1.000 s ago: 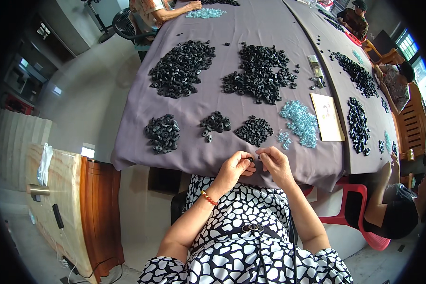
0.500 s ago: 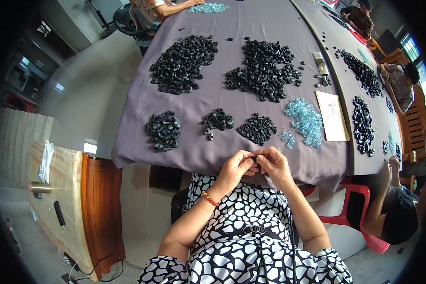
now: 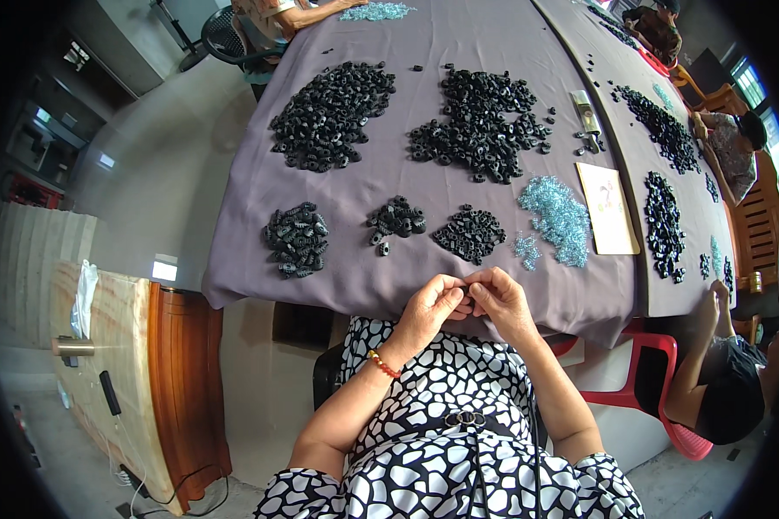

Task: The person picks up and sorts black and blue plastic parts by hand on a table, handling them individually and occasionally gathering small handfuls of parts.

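My left hand (image 3: 434, 303) and my right hand (image 3: 503, 301) meet at the table's near edge, fingertips pinched together. Between them shows a bit of a small black part (image 3: 465, 291), mostly hidden by the fingers. Just beyond lies a small pile of black ring-like pieces (image 3: 469, 233). To its left are a smaller cluster of black pieces (image 3: 396, 221) and a heap of ribbed black parts (image 3: 297, 240). On the right is a spread of tiny shiny pale-blue pieces (image 3: 558, 221). Two larger piles of black parts (image 3: 330, 117) lie farther back.
Grey-purple cloth (image 3: 389, 182) covers the table. A pale booklet (image 3: 607, 210) and a clear packet (image 3: 586, 112) lie at the right. Other people sit around, one person (image 3: 718, 372) close on the right. A red plastic chair (image 3: 644, 381) and a wooden cabinet (image 3: 182, 381) flank me.
My hands keep almost the same pinch at the same place. The table scene shifts slightly in view, and the hands of the person at the right have moved a little.
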Demonstrator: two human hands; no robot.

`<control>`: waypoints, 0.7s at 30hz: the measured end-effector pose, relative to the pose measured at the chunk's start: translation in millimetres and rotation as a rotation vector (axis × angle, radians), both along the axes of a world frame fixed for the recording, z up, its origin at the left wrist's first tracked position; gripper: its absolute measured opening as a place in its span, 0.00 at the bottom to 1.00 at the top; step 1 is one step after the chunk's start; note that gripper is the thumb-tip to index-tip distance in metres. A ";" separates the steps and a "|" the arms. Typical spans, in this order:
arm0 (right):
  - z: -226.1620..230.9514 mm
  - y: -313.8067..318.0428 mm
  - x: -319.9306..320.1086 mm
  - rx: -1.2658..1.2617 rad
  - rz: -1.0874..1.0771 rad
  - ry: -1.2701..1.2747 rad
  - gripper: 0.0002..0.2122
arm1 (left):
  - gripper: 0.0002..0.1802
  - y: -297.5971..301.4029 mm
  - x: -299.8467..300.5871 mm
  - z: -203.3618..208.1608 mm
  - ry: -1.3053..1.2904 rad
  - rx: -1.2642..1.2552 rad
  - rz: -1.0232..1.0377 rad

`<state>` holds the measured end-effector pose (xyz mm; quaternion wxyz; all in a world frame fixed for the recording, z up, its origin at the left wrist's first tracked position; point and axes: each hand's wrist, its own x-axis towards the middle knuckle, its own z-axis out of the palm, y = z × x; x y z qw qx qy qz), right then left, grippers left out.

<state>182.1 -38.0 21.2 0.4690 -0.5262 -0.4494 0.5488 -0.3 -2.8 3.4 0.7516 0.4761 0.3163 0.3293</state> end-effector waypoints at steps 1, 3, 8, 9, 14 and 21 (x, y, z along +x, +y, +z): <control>-0.1 -0.5 -1.0 -0.001 0.000 0.000 0.06 | 0.15 -0.1 0.1 0.4 0.005 0.011 0.008; 0.9 -0.1 -2.6 0.018 -0.007 0.000 0.06 | 0.15 -1.1 0.5 0.3 0.011 0.024 0.018; 3.3 -3.9 -0.8 0.017 0.008 0.009 0.06 | 0.17 -4.6 0.2 2.9 0.050 0.025 0.025; 3.6 -4.2 -0.3 0.011 0.020 0.018 0.06 | 0.17 -5.7 0.4 5.1 0.050 0.025 0.024; 3.5 -4.3 -3.0 0.021 -0.008 -0.042 0.05 | 0.16 -7.5 0.4 5.6 0.044 0.041 0.020; 6.0 -5.3 -8.0 -0.004 -0.043 -0.080 0.08 | 0.17 -7.4 2.0 4.6 0.020 0.010 0.031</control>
